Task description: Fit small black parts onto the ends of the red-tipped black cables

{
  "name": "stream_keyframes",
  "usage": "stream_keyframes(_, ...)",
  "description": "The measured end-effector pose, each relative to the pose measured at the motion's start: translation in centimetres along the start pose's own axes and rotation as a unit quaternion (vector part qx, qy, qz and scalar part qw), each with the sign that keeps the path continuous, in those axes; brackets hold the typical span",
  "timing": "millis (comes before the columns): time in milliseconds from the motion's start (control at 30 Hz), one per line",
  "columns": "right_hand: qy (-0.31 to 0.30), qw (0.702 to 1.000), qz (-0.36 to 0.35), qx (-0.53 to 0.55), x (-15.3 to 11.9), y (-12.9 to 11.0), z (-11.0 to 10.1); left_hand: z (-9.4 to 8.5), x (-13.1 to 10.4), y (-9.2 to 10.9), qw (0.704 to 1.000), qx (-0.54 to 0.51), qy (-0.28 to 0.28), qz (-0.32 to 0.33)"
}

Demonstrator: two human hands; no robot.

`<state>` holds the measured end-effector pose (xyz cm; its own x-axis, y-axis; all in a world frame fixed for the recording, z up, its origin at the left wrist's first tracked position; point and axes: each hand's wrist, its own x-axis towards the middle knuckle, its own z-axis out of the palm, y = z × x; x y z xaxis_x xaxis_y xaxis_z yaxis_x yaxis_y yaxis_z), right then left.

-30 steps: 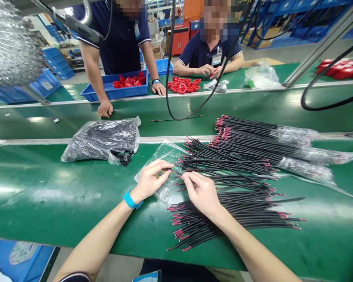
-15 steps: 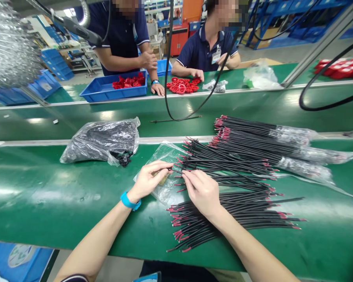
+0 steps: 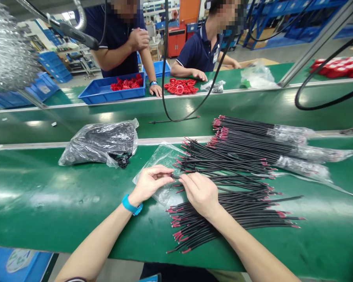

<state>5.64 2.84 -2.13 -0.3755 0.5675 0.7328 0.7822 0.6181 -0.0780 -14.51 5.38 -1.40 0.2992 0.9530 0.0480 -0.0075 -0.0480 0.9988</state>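
Observation:
My left hand [image 3: 153, 182], with a blue band at the wrist, pinches a small black part at its fingertips, above a clear plastic bag [image 3: 164, 192]. Close on its right, my right hand [image 3: 201, 192] is closed on a thin black cable [image 3: 177, 177] that runs to the left fingertips. Under and beside the right hand lie loose black cables [image 3: 247, 211] with red ends. More black cables [image 3: 220, 156] are spread just behind it. A clear bag of black parts [image 3: 102, 143] lies to the left, with some small black clips [image 3: 124, 159] at its mouth.
Wrapped cable bundles [image 3: 306, 152] lie at the right. Across the bench, two people stand or sit by a blue tray [image 3: 114, 95] and a pile of red parts [image 3: 181, 87]. A black cable loop [image 3: 164, 94] hangs in front. A metal rail [image 3: 153, 140] crosses behind my hands.
Both hands stay close together, with the small part now slightly lower. Across the bench, one person's raised hand has moved up towards the shoulder, and the other person's hand has shifted right.

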Motion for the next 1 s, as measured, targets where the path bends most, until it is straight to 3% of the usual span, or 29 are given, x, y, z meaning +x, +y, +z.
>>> stream_keyframes(167,-0.007,1.0,0.022,0.007,0.2,0.1,-0.3,-0.2,-0.2,1.0,0.998,0.031,-0.042,0.02)
stream_keyframes(300,0.001,0.999,0.012,0.03,0.0,0.1,-0.1,-0.4,0.0,1.0,0.997,0.048,-0.044,0.033)
stream_keyframes(467,0.01,0.996,0.027,0.089,-0.3,0.0,0.2,-0.3,0.1,0.9,0.98,0.159,-0.025,0.117)
stream_keyframes(733,-0.073,0.964,0.122,0.225,-0.1,-0.2,0.3,-0.1,-0.3,1.5,0.941,0.229,-0.044,0.244)
stream_keyframes(1000,-0.117,0.938,0.16,0.285,0.0,-0.1,0.2,0.8,-0.4,0.6,0.934,0.232,-0.067,0.264)
